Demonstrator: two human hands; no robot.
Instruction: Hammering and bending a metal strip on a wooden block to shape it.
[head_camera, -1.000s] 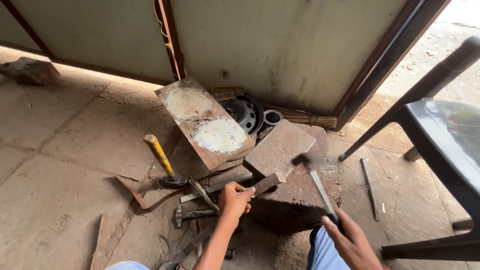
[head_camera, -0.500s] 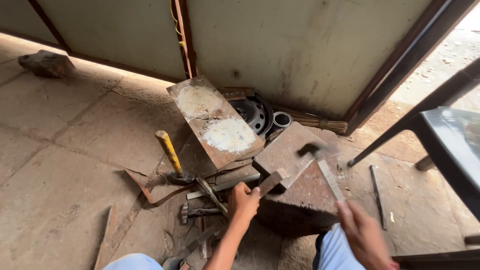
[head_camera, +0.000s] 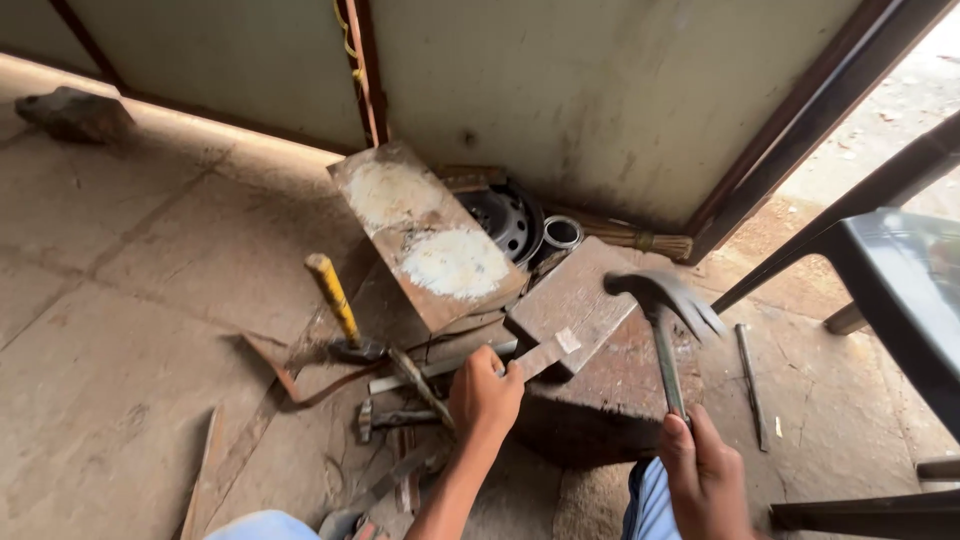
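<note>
On the rusty metal block (head_camera: 610, 390) that serves as an anvil at the middle of the floor, a flat metal strip (head_camera: 545, 355) is laid so that its far end rests on the raised steel slab (head_camera: 572, 300) while its near end is clamped by the fingers of the left hand (head_camera: 485, 395), which are wrapped tightly together around it; held this way, the strip is kept steady and the knuckles are kept clear of the striking spot. The claw hammer (head_camera: 665, 300) is gripped low on its shaft by the right hand (head_camera: 705, 475), fingers closed around the handle, and its head is held raised just above and to the right of the slab, a grip far from the head that lends leverage.

To the left, a yellow-handled tool (head_camera: 333, 300) is stood upright among scrap pieces, within easy reach of the left hand. A long flat plate with white patches (head_camera: 425, 235) is leaned behind the block. Near the wall, a dark wheel rim (head_camera: 505, 215) and a broom (head_camera: 640, 240) are set aside, well apart from the work. A dark chair (head_camera: 900, 290) is seen at the right edge.
</note>
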